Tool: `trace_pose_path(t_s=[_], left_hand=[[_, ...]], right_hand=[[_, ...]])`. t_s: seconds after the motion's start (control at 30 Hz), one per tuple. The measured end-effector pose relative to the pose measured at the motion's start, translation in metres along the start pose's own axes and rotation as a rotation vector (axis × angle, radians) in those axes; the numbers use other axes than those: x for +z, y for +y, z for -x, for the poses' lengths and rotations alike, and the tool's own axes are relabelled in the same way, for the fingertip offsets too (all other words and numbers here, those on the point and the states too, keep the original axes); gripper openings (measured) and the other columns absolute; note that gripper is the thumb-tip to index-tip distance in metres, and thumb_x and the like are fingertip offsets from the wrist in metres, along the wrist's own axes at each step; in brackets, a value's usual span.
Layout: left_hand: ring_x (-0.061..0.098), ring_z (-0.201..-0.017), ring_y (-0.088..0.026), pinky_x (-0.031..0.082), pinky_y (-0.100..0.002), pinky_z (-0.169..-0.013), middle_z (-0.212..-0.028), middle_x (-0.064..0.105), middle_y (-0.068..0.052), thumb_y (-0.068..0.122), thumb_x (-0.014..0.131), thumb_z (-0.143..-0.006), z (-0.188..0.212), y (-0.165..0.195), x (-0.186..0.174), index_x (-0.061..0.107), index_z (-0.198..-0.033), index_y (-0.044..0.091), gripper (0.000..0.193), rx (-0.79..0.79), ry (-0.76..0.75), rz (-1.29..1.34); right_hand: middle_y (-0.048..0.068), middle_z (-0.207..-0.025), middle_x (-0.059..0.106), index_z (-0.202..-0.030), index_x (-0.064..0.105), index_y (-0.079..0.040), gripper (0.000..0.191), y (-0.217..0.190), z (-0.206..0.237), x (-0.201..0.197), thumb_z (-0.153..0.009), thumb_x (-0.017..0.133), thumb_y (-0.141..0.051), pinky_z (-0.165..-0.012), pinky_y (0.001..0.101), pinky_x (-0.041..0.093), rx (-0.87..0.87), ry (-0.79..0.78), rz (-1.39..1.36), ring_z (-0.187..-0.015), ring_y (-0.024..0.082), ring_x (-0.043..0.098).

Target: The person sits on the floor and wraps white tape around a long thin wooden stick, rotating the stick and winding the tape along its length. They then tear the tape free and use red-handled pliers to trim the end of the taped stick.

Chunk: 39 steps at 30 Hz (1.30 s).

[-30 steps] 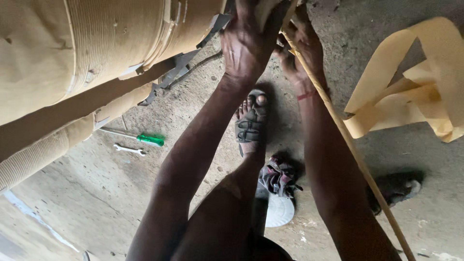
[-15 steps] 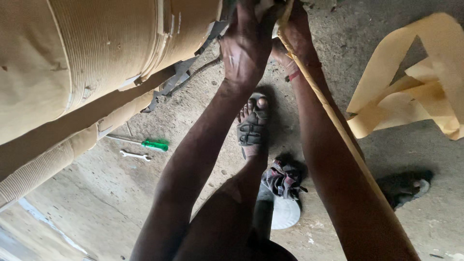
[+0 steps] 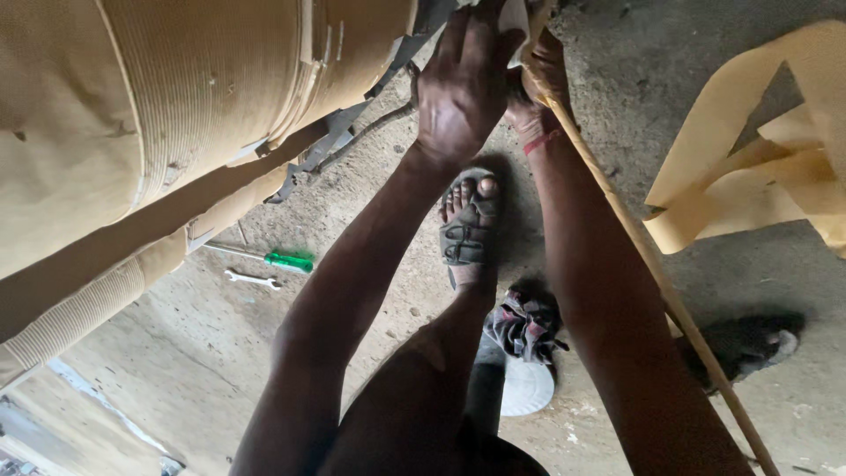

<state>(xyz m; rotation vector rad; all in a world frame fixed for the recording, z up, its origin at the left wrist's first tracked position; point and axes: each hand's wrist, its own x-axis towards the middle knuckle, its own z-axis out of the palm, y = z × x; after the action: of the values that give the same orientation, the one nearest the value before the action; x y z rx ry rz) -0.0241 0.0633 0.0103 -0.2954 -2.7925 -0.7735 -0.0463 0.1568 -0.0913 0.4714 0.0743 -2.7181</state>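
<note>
Rough grey concrete floor [image 3: 723, 115], dusty, with a green-handled screwdriver [image 3: 280, 260] and small spanner [image 3: 252, 279] lying near a large tan fabric roll [image 3: 159, 115]. Left hand [image 3: 463, 88] lies spread on a tan strip [image 3: 608, 194]; right hand [image 3: 533, 84] grip cannot be told.

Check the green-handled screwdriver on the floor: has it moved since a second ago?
No. The green-handled screwdriver lies just above the small wrench on the concrete floor, same gap and angle; only the camera view has drifted.
</note>
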Motion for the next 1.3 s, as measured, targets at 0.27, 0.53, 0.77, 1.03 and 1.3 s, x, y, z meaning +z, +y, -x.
trace_pose_path(t_s=[0.27,0.53,0.77,1.03,1.3], left_hand=[[0.072,-0.104,-0.026,0.064,-0.033,-0.082,-0.119,0.066,-0.011,0.012,0.073,-0.099,-0.009,-0.004,0.001,0.051,-0.145,0.012,0.051,0.113,-0.110,-0.007],[0.072,-0.104,-0.028,0.064,-0.034,-0.090,-0.116,0.068,-0.015,-0.001,0.076,-0.087,-0.021,-0.016,0.002,0.062,-0.130,0.001,0.046,0.242,-0.012,0.067],[0.075,-0.096,-0.025,0.062,-0.032,-0.076,-0.112,0.073,-0.012,-0.002,0.072,-0.091,-0.026,-0.039,0.030,0.065,-0.125,0.004,0.035,0.114,-0.083,0.032],[0.075,-0.084,-0.028,0.061,-0.039,-0.070,-0.116,0.070,-0.012,0.010,0.072,-0.089,-0.028,-0.041,0.033,0.060,-0.131,0.015,0.044,0.192,-0.099,-0.247],[0.078,-0.088,-0.022,0.066,-0.034,-0.076,-0.106,0.075,-0.014,0.023,0.053,-0.115,0.002,-0.014,0.010,0.061,-0.129,0.015,0.018,-0.014,-0.155,0.187]], right_hand=[[0.003,-0.104,0.069,-0.116,0.065,-0.007,0.019,-0.002,-0.001,0.013,-0.103,0.060,-0.020,-0.092,0.0309,0.059,0.004,0.008,0.017,-0.098,0.013,0.068],[0.002,-0.107,0.071,-0.116,0.066,-0.007,0.018,-0.002,0.000,0.015,-0.103,0.062,-0.020,-0.094,0.0328,0.059,-0.062,-0.009,0.047,-0.102,0.013,0.068],[0.001,-0.109,0.072,-0.115,0.066,-0.008,0.017,-0.009,0.004,0.015,-0.103,0.063,-0.019,-0.096,0.0345,0.060,-0.155,-0.098,0.097,-0.105,0.014,0.069],[0.005,-0.094,0.071,-0.113,0.071,-0.006,0.022,-0.020,-0.006,0.007,-0.107,0.062,-0.026,-0.065,0.0267,0.057,-0.068,-0.029,0.132,-0.077,0.011,0.069],[0.008,-0.081,0.071,-0.118,0.068,-0.011,0.028,-0.025,0.035,0.000,-0.097,0.066,-0.030,-0.047,0.0288,0.056,-0.148,0.149,0.241,-0.056,0.016,0.067]])
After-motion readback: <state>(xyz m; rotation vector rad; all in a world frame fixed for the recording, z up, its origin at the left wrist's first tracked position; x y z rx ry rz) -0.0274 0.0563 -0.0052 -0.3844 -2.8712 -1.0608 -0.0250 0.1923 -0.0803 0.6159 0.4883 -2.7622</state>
